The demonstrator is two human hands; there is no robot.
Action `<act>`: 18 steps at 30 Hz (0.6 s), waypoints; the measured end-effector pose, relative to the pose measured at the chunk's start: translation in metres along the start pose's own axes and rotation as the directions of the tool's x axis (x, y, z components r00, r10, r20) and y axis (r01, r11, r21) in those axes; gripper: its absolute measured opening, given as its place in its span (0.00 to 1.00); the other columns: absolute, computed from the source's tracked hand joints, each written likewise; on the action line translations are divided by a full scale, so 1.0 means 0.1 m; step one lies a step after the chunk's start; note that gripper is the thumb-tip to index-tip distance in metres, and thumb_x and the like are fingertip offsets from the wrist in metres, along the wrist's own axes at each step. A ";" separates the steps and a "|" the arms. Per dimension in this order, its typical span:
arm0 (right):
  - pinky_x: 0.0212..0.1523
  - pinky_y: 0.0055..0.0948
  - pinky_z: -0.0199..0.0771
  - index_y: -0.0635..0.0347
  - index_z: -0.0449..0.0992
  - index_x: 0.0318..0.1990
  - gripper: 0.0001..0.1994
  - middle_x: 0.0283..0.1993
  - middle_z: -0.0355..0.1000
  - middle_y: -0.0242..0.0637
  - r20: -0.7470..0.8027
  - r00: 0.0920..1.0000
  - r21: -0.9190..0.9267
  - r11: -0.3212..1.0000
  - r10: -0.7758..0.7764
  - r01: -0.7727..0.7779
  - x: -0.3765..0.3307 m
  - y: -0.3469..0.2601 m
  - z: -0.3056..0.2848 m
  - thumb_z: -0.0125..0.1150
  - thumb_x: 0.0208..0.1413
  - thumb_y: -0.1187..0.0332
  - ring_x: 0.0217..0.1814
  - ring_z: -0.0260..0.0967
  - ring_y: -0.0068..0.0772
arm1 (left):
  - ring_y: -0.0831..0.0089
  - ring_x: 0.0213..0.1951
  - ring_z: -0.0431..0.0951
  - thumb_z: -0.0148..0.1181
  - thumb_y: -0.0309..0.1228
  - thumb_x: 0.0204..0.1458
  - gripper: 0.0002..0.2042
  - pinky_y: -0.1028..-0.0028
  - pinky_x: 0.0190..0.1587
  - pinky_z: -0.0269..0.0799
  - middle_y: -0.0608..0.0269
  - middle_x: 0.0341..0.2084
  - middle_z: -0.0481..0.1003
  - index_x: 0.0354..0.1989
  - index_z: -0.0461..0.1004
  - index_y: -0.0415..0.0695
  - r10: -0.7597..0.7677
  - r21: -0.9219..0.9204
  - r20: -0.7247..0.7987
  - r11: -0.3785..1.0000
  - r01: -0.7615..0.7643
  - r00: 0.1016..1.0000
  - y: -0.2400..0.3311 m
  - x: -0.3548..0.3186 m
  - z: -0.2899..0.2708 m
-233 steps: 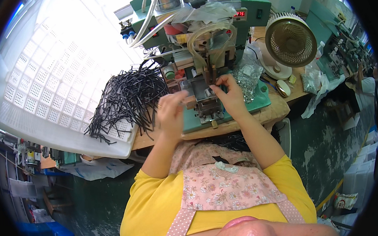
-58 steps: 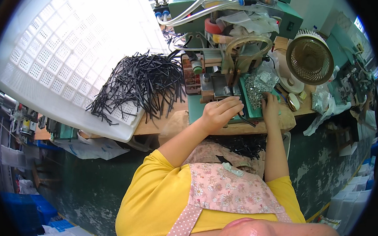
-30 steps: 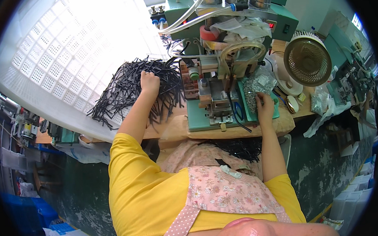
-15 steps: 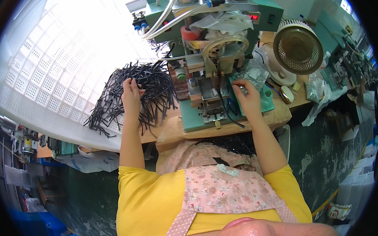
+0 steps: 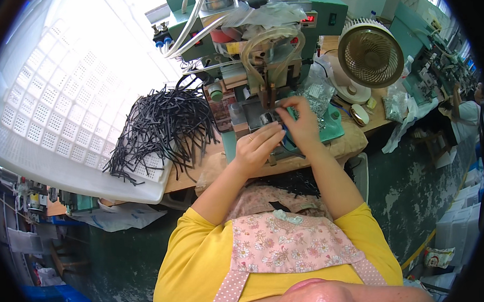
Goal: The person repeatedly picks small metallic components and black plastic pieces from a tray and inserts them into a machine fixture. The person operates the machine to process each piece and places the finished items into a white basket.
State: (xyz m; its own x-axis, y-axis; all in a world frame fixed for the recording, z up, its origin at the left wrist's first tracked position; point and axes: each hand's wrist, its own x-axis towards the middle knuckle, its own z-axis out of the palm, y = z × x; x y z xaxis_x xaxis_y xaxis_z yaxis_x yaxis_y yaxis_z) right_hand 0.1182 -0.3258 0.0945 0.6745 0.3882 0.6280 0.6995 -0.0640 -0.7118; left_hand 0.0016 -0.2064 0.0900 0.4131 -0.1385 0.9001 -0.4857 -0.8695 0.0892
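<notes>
Both my hands are at the front of the green machine point(image 5: 258, 51), just under its small press head. My left hand point(image 5: 255, 150) lies with the fingers stretched toward the metal part in the middle, and my right hand point(image 5: 301, 126) comes from the other side, fingers bent and close together. Between the two I believe there is one black strip, but it is too small and too covered to see clearly, so I cannot tell if my grip is truly clamped on it or only pressing near it. The fingertips of both hands nearly meet.

The big supply of black strips point(image 5: 161, 125) lies in a loose heap to my left, partly on the white perforated tray point(image 5: 60, 133) and partly on the wooden surface point(image 5: 191, 175). It is well apart from my hands. A round fan point(image 5: 370, 54) stands at the right of the machine.

I judge the step in hand is placing one piece under the press head. The next move calls for fine positioning: the piece must sit straight in its place, and my fingers must be out of the pressing area before the machine works.
</notes>
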 end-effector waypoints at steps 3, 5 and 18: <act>0.46 0.29 0.70 0.61 0.70 0.40 0.08 0.37 0.73 0.37 -0.180 0.980 -0.147 0.987 -0.087 0.060 -0.02 0.35 -0.38 0.61 0.54 0.76 0.43 0.72 0.33 | 0.63 0.44 0.80 0.62 0.24 0.42 0.14 0.73 0.39 0.78 0.58 0.40 0.78 0.41 0.77 0.40 0.030 0.015 -0.020 0.999 -0.030 0.999 -0.06 -0.04 0.07; 0.45 0.36 0.69 0.61 0.71 0.39 0.08 0.40 0.73 0.41 -0.244 0.969 -0.157 0.985 0.034 -0.075 -0.01 0.70 -0.62 0.62 0.51 0.76 0.44 0.71 0.46 | 0.62 0.43 0.80 0.62 0.25 0.42 0.14 0.72 0.39 0.78 0.57 0.40 0.78 0.40 0.77 0.40 0.034 0.017 -0.022 0.999 -0.033 0.999 -0.08 -0.08 0.10; 0.38 0.40 0.69 0.63 0.72 0.40 0.10 0.37 0.69 0.48 0.127 0.978 -0.523 0.849 0.164 -0.074 -0.43 1.31 -0.72 0.56 0.49 0.82 0.38 0.69 0.50 | 0.60 0.51 0.76 0.63 0.23 0.44 0.17 0.71 0.45 0.77 0.56 0.47 0.74 0.45 0.75 0.40 -0.098 -0.056 -0.027 0.994 0.096 0.995 0.03 -0.22 0.12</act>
State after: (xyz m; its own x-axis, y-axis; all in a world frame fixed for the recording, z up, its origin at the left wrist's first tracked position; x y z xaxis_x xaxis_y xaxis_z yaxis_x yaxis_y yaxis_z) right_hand 0.1977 -0.4171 -0.0026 0.7446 0.4859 0.4577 0.6671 -0.5642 -0.4864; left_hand 0.0005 -0.2120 0.0654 0.4377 -0.0402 0.8982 -0.4860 -0.8511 0.1987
